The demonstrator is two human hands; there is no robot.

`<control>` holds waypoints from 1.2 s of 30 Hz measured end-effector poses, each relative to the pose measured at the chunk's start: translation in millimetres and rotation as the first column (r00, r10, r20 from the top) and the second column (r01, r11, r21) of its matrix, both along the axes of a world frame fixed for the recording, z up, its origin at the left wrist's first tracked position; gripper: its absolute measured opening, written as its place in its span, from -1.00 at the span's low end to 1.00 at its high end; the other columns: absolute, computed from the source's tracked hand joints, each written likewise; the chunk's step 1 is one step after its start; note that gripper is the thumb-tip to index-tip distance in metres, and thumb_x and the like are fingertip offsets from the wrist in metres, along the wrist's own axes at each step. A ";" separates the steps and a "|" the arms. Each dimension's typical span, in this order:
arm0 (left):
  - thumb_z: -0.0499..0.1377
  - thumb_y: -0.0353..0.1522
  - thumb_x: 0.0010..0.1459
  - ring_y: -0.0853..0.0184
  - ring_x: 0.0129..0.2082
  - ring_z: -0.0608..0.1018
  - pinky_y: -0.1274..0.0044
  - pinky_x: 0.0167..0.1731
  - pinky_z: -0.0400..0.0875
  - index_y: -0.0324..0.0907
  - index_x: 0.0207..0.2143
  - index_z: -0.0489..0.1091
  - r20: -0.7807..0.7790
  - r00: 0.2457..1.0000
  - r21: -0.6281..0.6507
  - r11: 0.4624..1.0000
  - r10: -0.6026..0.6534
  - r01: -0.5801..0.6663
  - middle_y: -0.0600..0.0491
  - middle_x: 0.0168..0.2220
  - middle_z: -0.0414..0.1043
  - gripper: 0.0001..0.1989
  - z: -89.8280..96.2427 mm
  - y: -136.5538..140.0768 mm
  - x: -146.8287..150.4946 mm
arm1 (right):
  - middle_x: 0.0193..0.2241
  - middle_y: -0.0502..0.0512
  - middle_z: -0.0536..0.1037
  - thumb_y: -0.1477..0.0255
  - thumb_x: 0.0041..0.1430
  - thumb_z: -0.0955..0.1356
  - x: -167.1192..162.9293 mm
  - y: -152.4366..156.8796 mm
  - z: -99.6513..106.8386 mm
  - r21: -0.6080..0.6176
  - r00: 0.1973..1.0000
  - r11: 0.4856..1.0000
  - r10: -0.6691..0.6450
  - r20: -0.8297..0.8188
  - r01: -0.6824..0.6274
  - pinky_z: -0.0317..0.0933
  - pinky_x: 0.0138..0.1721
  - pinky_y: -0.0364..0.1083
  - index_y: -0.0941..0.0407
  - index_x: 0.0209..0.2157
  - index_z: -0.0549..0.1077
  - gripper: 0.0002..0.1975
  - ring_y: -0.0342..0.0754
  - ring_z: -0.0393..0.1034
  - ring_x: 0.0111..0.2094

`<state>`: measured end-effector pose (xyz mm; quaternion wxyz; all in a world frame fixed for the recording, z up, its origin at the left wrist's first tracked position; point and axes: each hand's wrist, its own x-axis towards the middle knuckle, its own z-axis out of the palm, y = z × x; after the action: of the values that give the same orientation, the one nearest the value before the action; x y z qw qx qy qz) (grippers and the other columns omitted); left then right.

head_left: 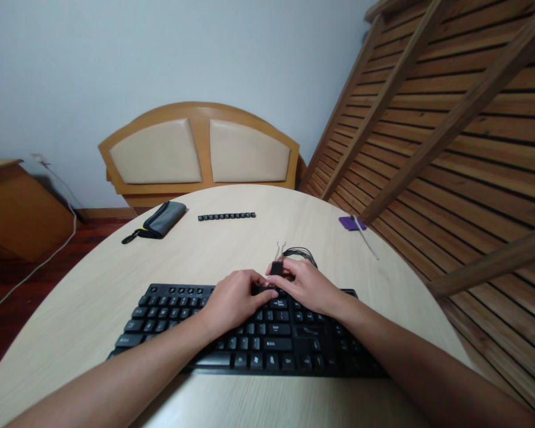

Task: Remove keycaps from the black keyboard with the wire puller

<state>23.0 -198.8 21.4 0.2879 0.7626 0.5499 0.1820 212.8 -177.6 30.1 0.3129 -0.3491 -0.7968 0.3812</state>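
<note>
A black keyboard (209, 359) lies in front of me, and both hands rest over its upper rows. My right hand (311, 286) is closed on a black-handled wire keycap puller (277, 268), whose two thin prongs point up and away. My left hand (232, 295) meets it at the top edge of the keyboard, thumb and fingers curled in a pinch. Whatever sits between the left fingertips is too small to make out. Bare key sockets show along the top left row. Farther back, several loose black keycaps (226, 216) form a straight line.
A grey folded pouch (166, 220) with a black strap lies at the back left of the round table (116, 261). On the right is a purple pad (352, 223) with a pale stick-like thing (366, 239) across it. A black coiled cable (301, 252) lies behind my right hand.
</note>
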 end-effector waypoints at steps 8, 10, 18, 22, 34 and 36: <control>0.18 -0.05 0.10 0.14 -0.25 0.57 0.43 -0.29 0.35 -0.10 -0.21 0.54 0.047 0.999 0.000 1.000 -0.007 0.007 0.00 -0.22 0.60 -0.63 -3.5 0.9 -1.1 | -0.33 0.07 0.59 0.35 0.25 0.32 -1.4 -1.6 -3.4 0.019 0.999 0.999 -0.039 -0.006 0.039 0.34 -0.26 -0.09 0.09 -0.27 0.49 -0.86 -0.02 0.51 -0.30; 0.19 -0.06 0.11 0.14 -0.23 0.57 0.43 -0.26 0.36 -0.09 -0.21 0.55 0.066 0.998 -0.005 1.000 -0.023 0.023 0.00 -0.21 0.60 -0.65 -3.2 1.3 -1.3 | -0.33 0.09 0.59 0.33 0.26 0.31 -1.0 -1.9 -6.4 0.017 0.998 0.998 -0.064 -0.004 0.064 0.34 -0.27 -0.08 0.10 -0.27 0.48 -0.84 -0.01 0.51 -0.29; 0.19 -0.09 0.10 0.14 -0.17 0.57 0.41 -0.17 0.37 -0.07 -0.18 0.56 0.102 0.994 -0.046 0.997 -0.050 0.055 0.03 -0.18 0.60 -0.66 -4.8 4.0 -2.0 | -0.38 0.11 0.60 0.29 0.25 0.31 0.3 -2.4 -13.7 0.024 0.991 0.991 -0.130 0.028 0.130 0.33 -0.33 -0.07 0.11 -0.27 0.49 -0.81 0.00 0.52 -0.36; 0.20 -0.08 0.09 0.14 -0.18 0.57 0.42 -0.17 0.37 -0.07 -0.19 0.57 0.115 0.992 -0.041 0.998 -0.046 0.051 0.02 -0.18 0.61 -0.65 -6.1 4.7 -2.2 | -0.39 0.11 0.61 0.29 0.25 0.31 0.0 -2.9 -11.7 0.040 0.989 0.989 -0.143 0.030 0.142 0.33 -0.34 -0.08 0.10 -0.28 0.51 -0.80 0.00 0.52 -0.37; 0.18 -0.10 0.11 0.15 -0.21 0.57 0.43 -0.24 0.35 -0.04 -0.23 0.58 0.110 0.993 -0.032 0.998 -0.044 0.047 0.04 -0.20 0.61 -0.70 -3.7 2.4 -0.5 | -0.43 0.11 0.59 0.20 0.24 0.31 -1.8 -1.1 -11.3 -0.005 0.984 0.984 -0.179 -0.018 0.179 0.38 -0.36 -0.05 0.08 -0.33 0.43 -0.77 0.03 0.53 -0.39; 0.18 -0.11 0.11 0.15 -0.21 0.57 0.44 -0.24 0.35 -0.04 -0.21 0.57 0.117 0.992 -0.031 0.998 -0.052 0.056 0.05 -0.19 0.60 -0.70 -3.3 2.5 -0.8 | -0.41 0.11 0.59 0.19 0.24 0.31 -2.4 -1.2 -11.4 -0.013 0.982 0.983 -0.185 -0.023 0.185 0.39 -0.35 -0.05 0.08 -0.32 0.43 -0.76 0.04 0.54 -0.36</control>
<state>22.3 -196.2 18.1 0.3372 0.7602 0.5145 0.2089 210.4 -178.8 18.6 0.3545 -0.4188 -0.7551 0.3589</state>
